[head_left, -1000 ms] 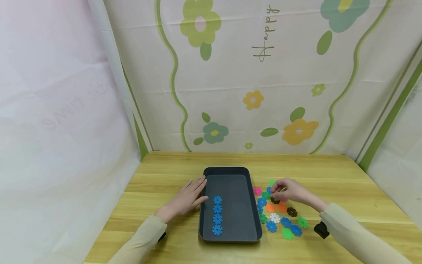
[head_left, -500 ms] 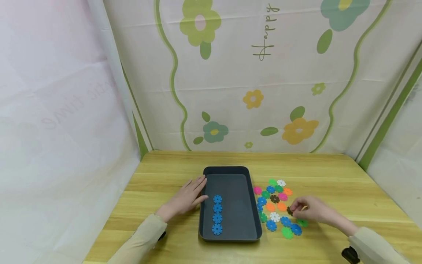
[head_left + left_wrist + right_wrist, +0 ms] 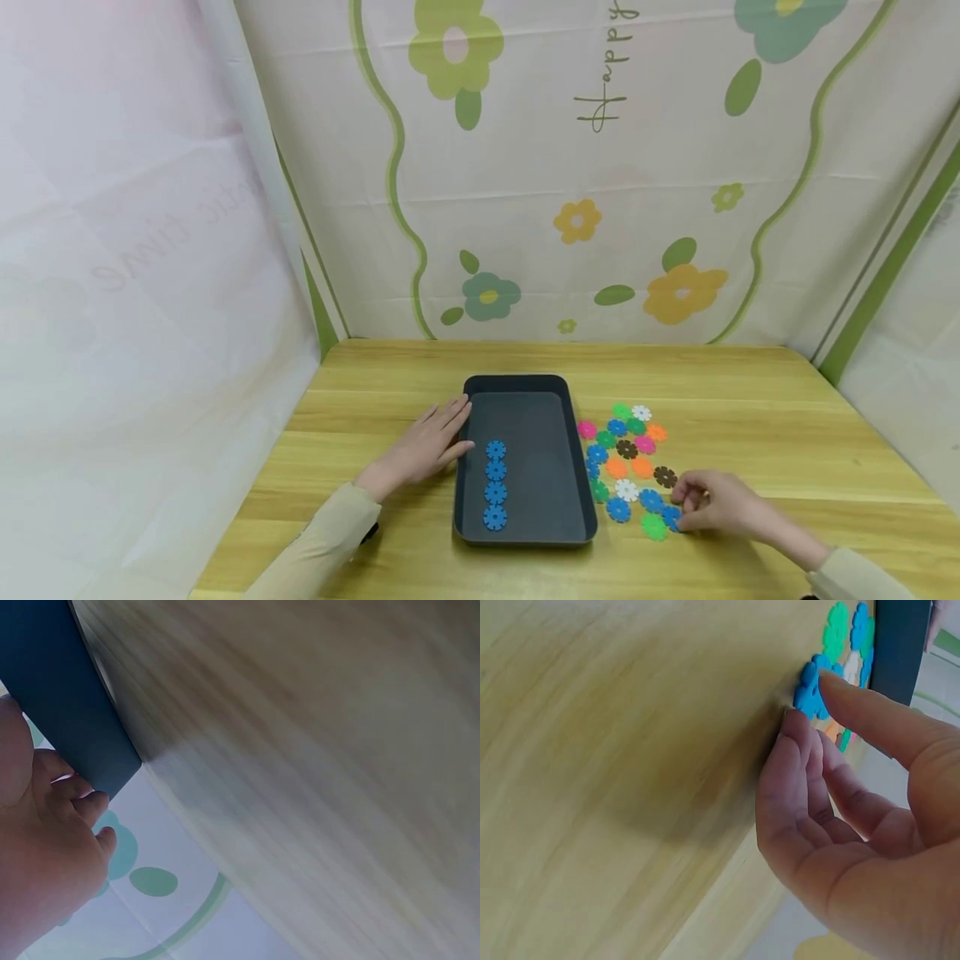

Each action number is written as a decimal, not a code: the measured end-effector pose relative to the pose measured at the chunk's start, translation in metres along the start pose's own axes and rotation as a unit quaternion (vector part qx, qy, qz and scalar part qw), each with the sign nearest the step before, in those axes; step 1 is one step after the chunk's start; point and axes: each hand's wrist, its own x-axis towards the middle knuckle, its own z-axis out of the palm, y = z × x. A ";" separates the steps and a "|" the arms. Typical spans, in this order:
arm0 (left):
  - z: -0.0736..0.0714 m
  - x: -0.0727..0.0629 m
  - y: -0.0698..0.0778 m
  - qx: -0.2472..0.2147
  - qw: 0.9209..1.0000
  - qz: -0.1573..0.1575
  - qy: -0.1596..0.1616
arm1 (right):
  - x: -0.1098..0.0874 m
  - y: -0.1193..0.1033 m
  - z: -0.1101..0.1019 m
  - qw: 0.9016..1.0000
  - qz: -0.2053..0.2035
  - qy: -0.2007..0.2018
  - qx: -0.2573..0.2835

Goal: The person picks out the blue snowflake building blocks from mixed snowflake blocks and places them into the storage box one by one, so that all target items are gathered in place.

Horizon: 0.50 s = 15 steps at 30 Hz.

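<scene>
My left hand rests against the left side of a dark grey tray. The fingertips are at the tray's rim. In the left wrist view, the fingers lie along its blue-looking outer wall. My right hand is over the lower right of a spread of notched plastic discs. Thumb and forefinger are bent but apart, right at a blue disc. In the right wrist view, the thumb overlaps blue discs. The light green disc seen there before is hidden by this hand.
Several blue discs form a column on the tray's left side. Right of the tray lie loose green, pink, orange, white and blue discs, with a brown disc near the right hand. A patterned cloth hangs behind the wooden table.
The right hand has moved from the upper part of the disc spread, past the brown disc, down to its lower right edge. The left hand has stayed at the tray.
</scene>
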 end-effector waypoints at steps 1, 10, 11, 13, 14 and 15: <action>0.000 0.000 0.000 0.000 1.000 -0.001 -0.001 | 0.000 0.000 0.001 1.000 -0.003 0.004 -0.005; 0.000 0.000 0.001 -0.001 1.000 -0.004 -0.003 | 0.001 -0.002 0.006 0.999 -0.006 0.020 -0.035; 0.000 0.000 0.001 -0.001 1.000 -0.004 -0.003 | 0.001 -0.002 0.006 0.999 -0.003 0.019 -0.035; -0.001 0.000 0.001 -0.003 1.000 -0.004 -0.003 | 0.001 -0.001 0.006 0.999 0.002 0.019 -0.042; -0.001 0.000 0.001 -0.004 1.000 -0.005 -0.003 | 0.001 -0.001 0.005 0.999 0.005 0.019 -0.045; -0.001 0.000 0.001 -0.003 1.000 -0.005 -0.003 | 0.001 -0.001 0.005 0.999 0.006 0.021 -0.048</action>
